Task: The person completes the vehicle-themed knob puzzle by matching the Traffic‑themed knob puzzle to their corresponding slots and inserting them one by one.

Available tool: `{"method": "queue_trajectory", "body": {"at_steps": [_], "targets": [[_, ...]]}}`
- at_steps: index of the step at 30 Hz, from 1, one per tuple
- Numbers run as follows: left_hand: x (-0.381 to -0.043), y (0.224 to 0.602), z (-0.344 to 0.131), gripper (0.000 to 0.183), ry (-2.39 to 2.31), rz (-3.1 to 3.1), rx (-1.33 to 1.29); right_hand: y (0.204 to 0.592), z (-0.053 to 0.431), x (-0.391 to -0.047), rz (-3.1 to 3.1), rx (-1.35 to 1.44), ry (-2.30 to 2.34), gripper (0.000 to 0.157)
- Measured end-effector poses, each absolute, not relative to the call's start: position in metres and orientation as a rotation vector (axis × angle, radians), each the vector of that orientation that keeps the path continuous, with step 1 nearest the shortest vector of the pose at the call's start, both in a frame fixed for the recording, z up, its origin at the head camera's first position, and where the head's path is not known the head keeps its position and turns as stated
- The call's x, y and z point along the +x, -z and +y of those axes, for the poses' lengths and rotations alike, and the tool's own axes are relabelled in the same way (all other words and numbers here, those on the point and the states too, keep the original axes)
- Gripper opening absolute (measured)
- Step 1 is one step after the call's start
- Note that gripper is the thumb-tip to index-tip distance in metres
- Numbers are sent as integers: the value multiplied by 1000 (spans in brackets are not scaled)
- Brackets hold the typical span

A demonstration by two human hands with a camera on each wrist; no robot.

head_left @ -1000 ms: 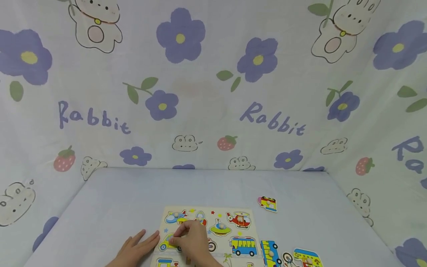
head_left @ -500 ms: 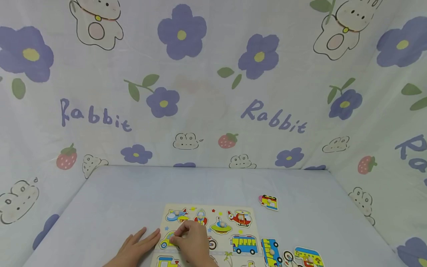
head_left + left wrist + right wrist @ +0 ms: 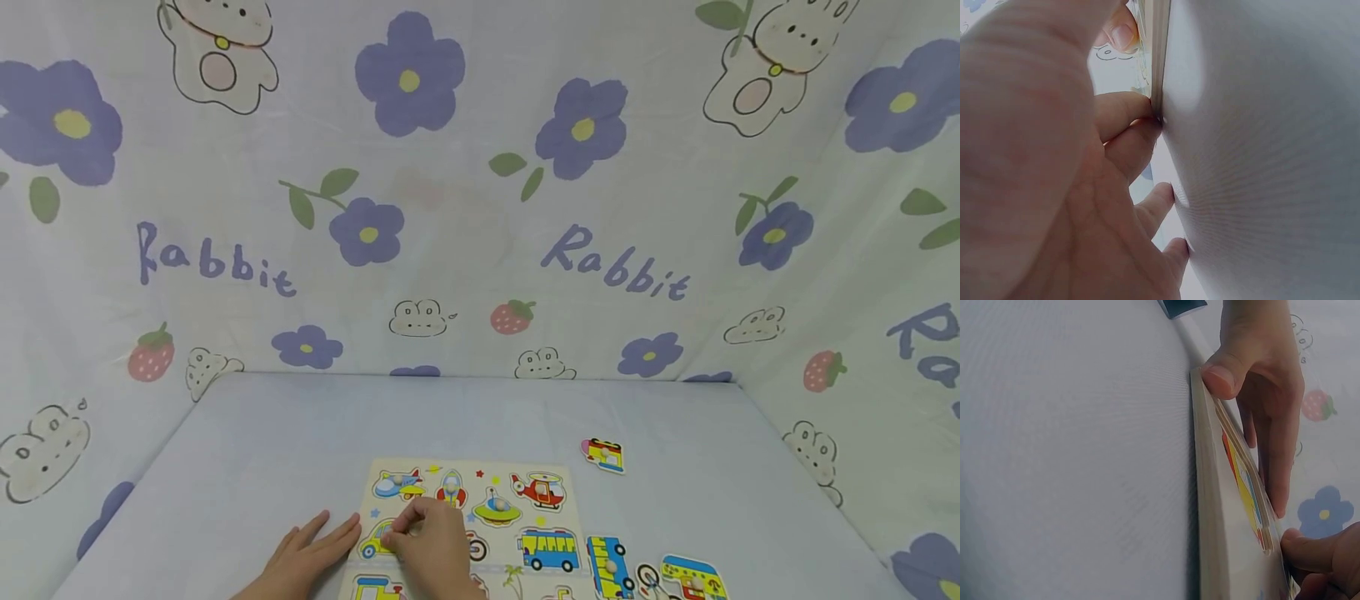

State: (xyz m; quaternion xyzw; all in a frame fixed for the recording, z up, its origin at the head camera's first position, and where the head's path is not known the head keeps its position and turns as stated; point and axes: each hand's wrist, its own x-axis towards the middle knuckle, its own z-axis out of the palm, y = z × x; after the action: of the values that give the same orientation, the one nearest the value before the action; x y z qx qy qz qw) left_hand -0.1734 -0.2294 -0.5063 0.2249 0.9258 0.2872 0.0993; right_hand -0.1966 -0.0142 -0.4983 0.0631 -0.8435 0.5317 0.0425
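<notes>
A wooden peg puzzle board (image 3: pixel 501 542) with vehicle pictures lies at the front of the table. My right hand (image 3: pixel 435 542) is over its left part, thumb and index finger pinching at the yellow car piece (image 3: pixel 373 543), which lies in its spot on the board; the knob is hidden by the fingers. My left hand (image 3: pixel 303 550) rests beside the board with fingers spread, fingertips at its left edge. In the left wrist view, the thumb and index finger touch the board's edge (image 3: pixel 1159 50). The right wrist view shows the right thumb (image 3: pixel 1310 550) close over the board's face.
Right of the board lie a blue bus piece (image 3: pixel 609 568), a motorcycle piece (image 3: pixel 649 578) and a yellow-and-blue piece (image 3: pixel 692 575). Farther back is a small red-and-yellow piece (image 3: pixel 604 456). A floral rabbit-print cloth (image 3: pixel 465 208) stands behind the table (image 3: pixel 300 450).
The head view has shifted slightly. Both hands stay in nearly the same place, the right at the car piece and the left at the board's edge.
</notes>
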Motion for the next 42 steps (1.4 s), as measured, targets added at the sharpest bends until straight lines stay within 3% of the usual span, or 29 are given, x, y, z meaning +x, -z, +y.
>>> {"method": "queue_trajectory", "body": {"at_steps": [42], "targets": [[-175,508,-231,97,-851,2764,710,502,-17,-194,-2651,144,-1456,31]]}}
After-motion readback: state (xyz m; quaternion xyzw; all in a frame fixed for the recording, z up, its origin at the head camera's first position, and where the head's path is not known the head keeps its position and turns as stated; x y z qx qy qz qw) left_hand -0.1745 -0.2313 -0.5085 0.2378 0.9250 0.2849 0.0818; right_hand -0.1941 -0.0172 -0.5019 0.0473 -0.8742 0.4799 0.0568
